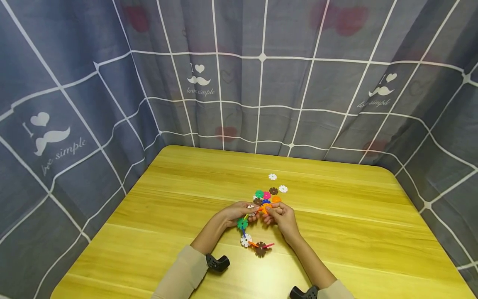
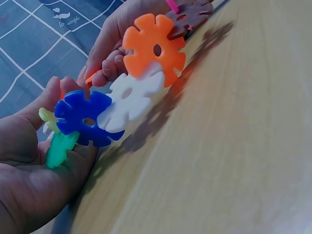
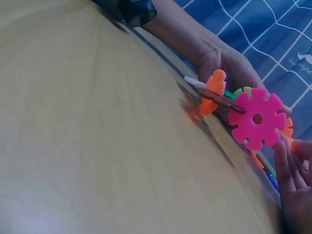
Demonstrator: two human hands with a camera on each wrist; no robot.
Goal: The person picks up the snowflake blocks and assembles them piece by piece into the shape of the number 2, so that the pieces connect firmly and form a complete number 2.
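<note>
On the near part of the desk lies the tail of a chain of snowflake discs. Its far end is pinched by the left hand and the right hand, fingers curled. Just beyond them lies a pile of loose discs, then two white discs, then the curtain.

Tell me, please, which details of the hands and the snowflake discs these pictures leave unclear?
- Head view: where the left hand and right hand meet on the disc chain, the fingers cover the joint; the pinched piece is too small to tell.
- Head view: the loose pile of discs overlaps, so no count.
- Right wrist view: the pink disc hides what is behind it; the picture edge cuts off the hand.
- Left wrist view: the brown disc is cut off at the top.
</note>
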